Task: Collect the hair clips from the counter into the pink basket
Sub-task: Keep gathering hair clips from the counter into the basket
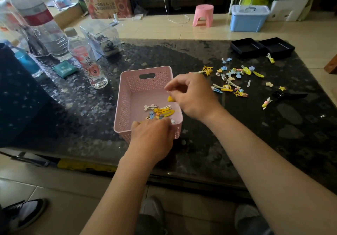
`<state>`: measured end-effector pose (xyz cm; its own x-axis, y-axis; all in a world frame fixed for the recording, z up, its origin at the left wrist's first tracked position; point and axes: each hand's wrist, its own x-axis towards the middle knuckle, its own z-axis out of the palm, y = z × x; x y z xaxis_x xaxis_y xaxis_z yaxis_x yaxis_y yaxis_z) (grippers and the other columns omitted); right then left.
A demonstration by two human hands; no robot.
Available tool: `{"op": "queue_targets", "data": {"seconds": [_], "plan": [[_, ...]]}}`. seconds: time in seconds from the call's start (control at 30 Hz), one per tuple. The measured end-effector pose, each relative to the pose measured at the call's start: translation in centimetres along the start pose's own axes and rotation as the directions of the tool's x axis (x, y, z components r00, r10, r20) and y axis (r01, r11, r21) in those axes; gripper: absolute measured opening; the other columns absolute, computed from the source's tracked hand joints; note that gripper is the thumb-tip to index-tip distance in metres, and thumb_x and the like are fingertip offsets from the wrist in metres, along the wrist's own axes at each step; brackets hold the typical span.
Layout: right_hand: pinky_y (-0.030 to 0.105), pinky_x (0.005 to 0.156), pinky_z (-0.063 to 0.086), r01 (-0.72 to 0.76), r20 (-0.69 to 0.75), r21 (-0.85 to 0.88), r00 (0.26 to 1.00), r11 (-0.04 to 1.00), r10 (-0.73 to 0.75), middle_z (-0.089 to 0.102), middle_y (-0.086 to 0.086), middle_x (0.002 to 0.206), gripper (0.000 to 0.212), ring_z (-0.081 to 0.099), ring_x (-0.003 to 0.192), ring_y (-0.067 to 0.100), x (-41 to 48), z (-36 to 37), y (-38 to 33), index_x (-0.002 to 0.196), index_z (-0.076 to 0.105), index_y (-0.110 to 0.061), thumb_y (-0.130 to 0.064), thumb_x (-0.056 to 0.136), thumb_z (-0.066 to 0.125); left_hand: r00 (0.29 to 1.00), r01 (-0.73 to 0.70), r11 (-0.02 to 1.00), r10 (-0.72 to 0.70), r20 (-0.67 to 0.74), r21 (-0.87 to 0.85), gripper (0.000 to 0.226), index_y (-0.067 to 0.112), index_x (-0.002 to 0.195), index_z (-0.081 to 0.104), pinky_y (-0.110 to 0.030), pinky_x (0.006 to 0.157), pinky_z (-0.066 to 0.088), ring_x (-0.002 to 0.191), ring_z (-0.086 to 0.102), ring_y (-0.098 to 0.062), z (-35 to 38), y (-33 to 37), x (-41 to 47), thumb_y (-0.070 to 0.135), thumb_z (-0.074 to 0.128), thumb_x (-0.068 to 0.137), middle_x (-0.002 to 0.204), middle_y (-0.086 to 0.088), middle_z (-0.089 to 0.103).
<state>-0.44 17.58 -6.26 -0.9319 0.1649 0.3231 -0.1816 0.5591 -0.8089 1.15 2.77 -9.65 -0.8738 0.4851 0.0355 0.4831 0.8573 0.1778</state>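
A pink perforated basket (pixel 125 96) stands on the dark speckled counter (pixel 200 143), with several yellow, blue and white hair clips (pixel 162 111) on its floor. My left hand (pixel 152 136) grips the basket's near rim. Over the basket's right edge my right hand (pixel 191 96) hovers, fingers pinched on a small yellow hair clip (pixel 170 99). To the right, several colourful clips (pixel 235 78) lie scattered on the counter, with single ones (pixel 266 103) farther out.
Water bottles (pixel 87 61) and a clear plastic box (pixel 102 35) stand at the left. Two black trays (pixel 262 47) sit at the far right corner, a black clip (pixel 290 95) near the right edge. A teal packet (pixel 64 69) lies beside the bottles.
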Motion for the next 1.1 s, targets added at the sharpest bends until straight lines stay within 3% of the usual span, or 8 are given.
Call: {"op": "queue_targets", "data": {"seconds": [0.13, 0.3, 0.4, 0.57, 0.67, 0.83, 1.0, 1.1], "plan": [[0.022, 0.081, 0.054, 0.079, 0.030, 0.029, 0.996, 0.996, -0.080, 0.070, -0.001, 0.096, 0.034, 0.066, 0.090, 0.011, 0.5, 1.5, -0.2, 0.089, 0.077, -0.014, 0.008, 0.079, 0.054, 1.000, 0.000, 1.000, 0.000, -0.026, 0.012, 0.024, 0.027, 0.089, 0.055, -0.038, 0.074, 0.026, 0.087, 0.059, -0.025, -0.1, -0.6, 0.0, 0.044, 0.040, 0.097, 0.088, 0.003, 0.064], [0.031, 0.095, 0.050, -0.143, -0.072, -0.167, 0.989, 0.976, 0.132, 0.063, 0.007, 0.121, 0.044, 0.059, 0.110, 0.017, 2.4, 0.6, 3.4, 0.121, 0.064, -0.014, 0.005, 0.085, 0.049, 1.000, 0.014, 1.000, -0.014, -0.019, -0.010, 0.024, 0.027, 0.084, 0.052, -0.039, 0.079, 0.032, 0.085, 0.058, -0.022, -0.5, -1.9, 0.7, 0.044, 0.041, 0.097, 0.084, 0.007, 0.060], [0.034, 0.110, 0.033, -0.247, 0.092, -0.370, 0.950, 0.895, 0.300, 0.041, 0.010, 0.150, 0.057, 0.039, 0.138, 0.025, 2.1, 1.0, 6.5, 0.147, 0.038, -0.014, -0.002, 0.092, 0.049, 0.999, 0.039, 0.999, -0.039, -0.016, -0.017, 0.027, 0.025, 0.087, 0.058, -0.038, 0.078, 0.031, 0.084, 0.058, -0.021, -0.6, -2.7, 1.4, 0.043, 0.041, 0.096, 0.086, 0.006, 0.062], [0.041, 0.120, 0.014, -0.081, 0.369, -0.593, 0.857, 0.801, 0.359, 0.007, 0.004, 0.165, 0.071, 0.009, 0.151, 0.031, 0.3, 3.6, 9.7, 0.157, 0.009, -0.026, -0.009, 0.097, 0.044, 0.998, 0.063, 0.998, -0.063, -0.007, -0.019, 0.029, 0.024, 0.085, 0.059, -0.038, 0.076, 0.029, 0.082, 0.056, -0.021, -0.6, -3.4, 2.1, 0.044, 0.041, 0.096, 0.082, 0.007, 0.061], [0.043, 0.117, 0.023, 0.016, 0.357, -0.647, 0.889, 0.762, 0.285, 0.025, 0.005, 0.160, 0.064, 0.022, 0.146, 0.034, 0.0, 4.0, 9.9, 0.153, 0.028, -0.023, -0.009, 0.094, 0.048, 0.998, 0.067, 0.998, -0.067, 0.003, -0.020, 0.029, 0.024, 0.085, 0.059, -0.038, 0.079, 0.031, 0.080, 0.055, -0.020, -0.6, -3.2, 2.1, 0.044, 0.040, 0.096, 0.079, 0.009, 0.056], [0.039, 0.089, 0.049, 0.086, 0.268, -0.688, 0.953, 0.721, 0.141, 0.061, 0.008, 0.120, 0.036, 0.052, 0.108, 0.029, -0.2, 4.2, 9.2, 0.122, 0.066, -0.015, -0.005, 0.091, 0.051, 0.998, 0.064, 0.998, -0.064, 0.011, -0.023, 0.029, 0.025, 0.086, 0.057, -0.040, 0.082, 0.032, 0.082, 0.056, -0.021, -0.7, -3.2, 1.9, 0.044, 0.039, 0.097, 0.080, 0.008, 0.056], [0.036, 0.083, 0.049, -0.002, 0.207, -0.668, 0.960, 0.744, 0.188, 0.063, 0.011, 0.106, 0.027, 0.059, 0.101, 0.032, -0.1, 3.9, 8.4, 0.109, 0.072, -0.014, -0.007, 0.092, 0.052, 0.998, 0.060, 0.998, -0.060, 0.015, -0.030, 0.028, 0.026, 0.086, 0.057, -0.041, 0.083, 0.032, 0.083, 0.056, -0.022, -0.7, -3.2, 1.8, 0.044, 0.038, 0.097, 0.085, 0.006, 0.061], [0.034, 0.087, 0.052, -0.192, 0.046, -0.519, 0.967, 0.833, 0.251, 0.072, 0.011, 0.105, 0.025, 0.065, 0.101, 0.031, 0.6, 3.1, 8.3, 0.102, 0.077, -0.014, -0.007, 0.089, 0.057, 0.998, 0.058, 0.997, -0.058, 0.017, -0.044, 0.028, 0.026, 0.087, 0.057, -0.041, 0.084, 0.032, 0.083, 0.057, -0.022, -0.7, -3.2, 1.8, 0.043, 0.039, 0.097, 0.084, 0.006, 0.061]]}}
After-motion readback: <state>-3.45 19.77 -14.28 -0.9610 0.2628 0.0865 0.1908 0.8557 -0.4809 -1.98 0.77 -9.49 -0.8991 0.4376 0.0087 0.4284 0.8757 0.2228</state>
